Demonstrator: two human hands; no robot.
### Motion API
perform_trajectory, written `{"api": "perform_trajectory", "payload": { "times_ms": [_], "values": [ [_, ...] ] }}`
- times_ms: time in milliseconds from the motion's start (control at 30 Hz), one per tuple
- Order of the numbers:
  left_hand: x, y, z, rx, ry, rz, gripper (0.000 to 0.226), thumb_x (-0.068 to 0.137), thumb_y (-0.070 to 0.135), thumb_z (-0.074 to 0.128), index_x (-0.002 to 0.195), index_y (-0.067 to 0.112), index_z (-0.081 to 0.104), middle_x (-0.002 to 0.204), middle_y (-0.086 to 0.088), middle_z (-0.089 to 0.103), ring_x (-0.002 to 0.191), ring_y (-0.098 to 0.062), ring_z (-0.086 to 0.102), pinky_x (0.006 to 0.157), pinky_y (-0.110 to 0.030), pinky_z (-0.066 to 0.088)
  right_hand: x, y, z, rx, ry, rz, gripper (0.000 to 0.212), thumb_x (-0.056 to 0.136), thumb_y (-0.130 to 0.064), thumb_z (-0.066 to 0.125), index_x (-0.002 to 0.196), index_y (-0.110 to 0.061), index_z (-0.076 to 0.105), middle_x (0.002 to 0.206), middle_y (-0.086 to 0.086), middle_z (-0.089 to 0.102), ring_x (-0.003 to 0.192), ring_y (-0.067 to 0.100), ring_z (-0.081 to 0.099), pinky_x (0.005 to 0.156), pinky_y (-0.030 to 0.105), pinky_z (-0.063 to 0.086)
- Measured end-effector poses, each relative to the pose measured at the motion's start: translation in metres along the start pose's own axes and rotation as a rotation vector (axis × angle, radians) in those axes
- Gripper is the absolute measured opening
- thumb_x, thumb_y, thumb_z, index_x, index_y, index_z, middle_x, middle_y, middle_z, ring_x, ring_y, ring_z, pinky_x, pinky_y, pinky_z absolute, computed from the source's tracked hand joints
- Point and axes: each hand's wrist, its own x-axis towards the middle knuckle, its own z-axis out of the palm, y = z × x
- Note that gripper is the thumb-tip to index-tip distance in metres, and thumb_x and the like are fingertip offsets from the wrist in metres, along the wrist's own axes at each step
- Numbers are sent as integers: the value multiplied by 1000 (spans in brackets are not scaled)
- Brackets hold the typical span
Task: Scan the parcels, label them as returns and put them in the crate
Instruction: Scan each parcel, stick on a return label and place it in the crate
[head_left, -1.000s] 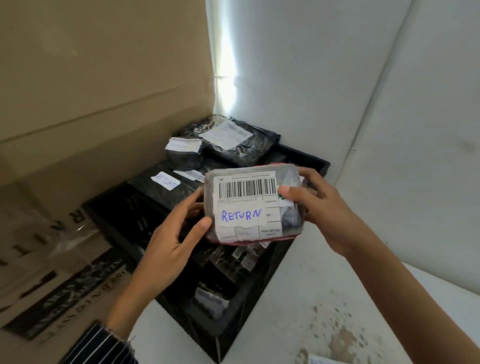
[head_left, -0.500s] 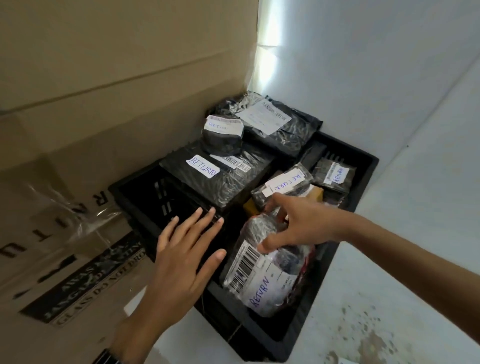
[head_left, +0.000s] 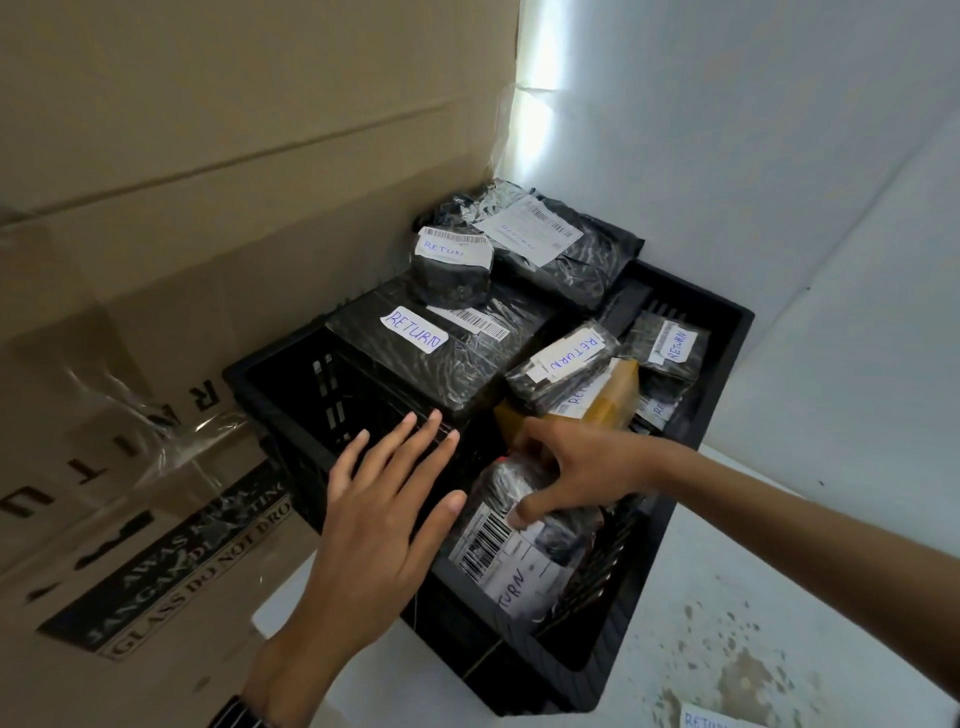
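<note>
1. The right hand (head_left: 582, 467) grips the grey wrapped parcel (head_left: 519, 561). Its fingers curl over the top end and the thumb presses on the face just above the barcode.
2. The parcel stands tilted in the near corner of the black crate (head_left: 306, 400), label up. Part of the handwritten "RETURN" is cut off behind the rim. Whether its lower end has reached the crate floor cannot be told.
3. The left hand (head_left: 384, 525) holds nothing. Its fingers are straight and spread, hovering over the crate's near side just beside the parcel. Whether it touches the rim is unclear.
4. The step in hand looks like setting the parcel down. To do it well, the person should ease it down until it is bearing on the crate floor or wall, then uncurl the fingers, so it does not tip.
5. It would help to keep the label facing up like the flat black parcel (head_left: 415, 332) and the yellow-brown parcel (head_left: 618, 389) behind it.
6. The open space on the crate's near left side would take the parcel lying flat. The left hand is placed to steady it if it leans.
7. A second ago both hands held the parcel up over the crate, label to the camera. Now only the right hand has it, and it is inside the crate.
8. Since half a second ago it has sunk slightly deeper, and the left hand is much where it was.
</note>
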Motion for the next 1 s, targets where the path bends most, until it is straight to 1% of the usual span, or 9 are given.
{"api": "perform_trajectory", "payload": {
  "times_ms": [100,200,333,400,533,600,700,833,1000],
  "values": [
    [0,-1,1,1,-4,-2,58,101,52,17,139,22,48,150,9,37,143,-7,23,115,-43,13,11,11,14,11,-117,32,70,75,-50,74,127,-19,39,111,-6,54,96,12,56,72,20,46],
    [-1,-2,1,-6,-5,-6,58,101,53,17,139,22,49,150,9,37,143,-7,23,116,-43,13,16,18,17,-1,-242,41,74,84,-42,68,140,-13,29,134,3,51,115,18,53,88,26,47],
    [-1,0,1,-15,-3,-1,58,101,52,18,138,22,49,149,9,39,142,-8,25,116,-43,12,12,22,19,-138,-288,65,89,89,-44,59,152,-12,5,151,6,33,135,24,37,108,33,35],
    [0,1,0,-23,-1,0,58,100,53,19,137,22,50,147,9,41,141,-8,26,116,-42,11,7,21,22,-170,-218,49,87,88,-44,61,152,-13,10,149,6,37,133,24,39,108,35,36],
    [0,5,-3,-88,2,-19,57,96,57,25,135,25,50,142,16,43,138,0,27,117,-29,4,-11,17,19,-104,-25,-19,63,86,-38,66,138,-14,41,129,6,55,116,24,54,97,39,47],
    [1,12,-4,-149,-1,-34,53,92,59,31,133,30,51,138,19,46,134,3,30,115,-22,3,-29,18,16,3,93,-63,50,87,-34,66,129,-13,50,121,3,60,109,18,58,92,34,50],
    [4,33,-2,-235,-31,-15,45,88,57,39,124,35,55,127,22,54,126,6,39,112,-22,18,-69,24,16,261,336,-148,31,88,-30,64,115,-16,60,111,-5,65,99,5,62,86,21,51],
    [11,80,8,-382,-105,39,33,89,51,47,112,33,61,113,24,57,114,-1,51,97,-21,39,-135,53,33,586,593,-209,24,85,-32,61,103,-16,65,101,-5,70,98,11,66,87,25,53],
    [11,165,39,-643,-226,79,18,91,33,59,102,23,68,97,15,64,93,-5,61,78,-16,49,-212,121,97,839,890,-4,13,88,-16,60,93,-6,66,93,4,73,86,19,69,79,28,54]
  ]
}}
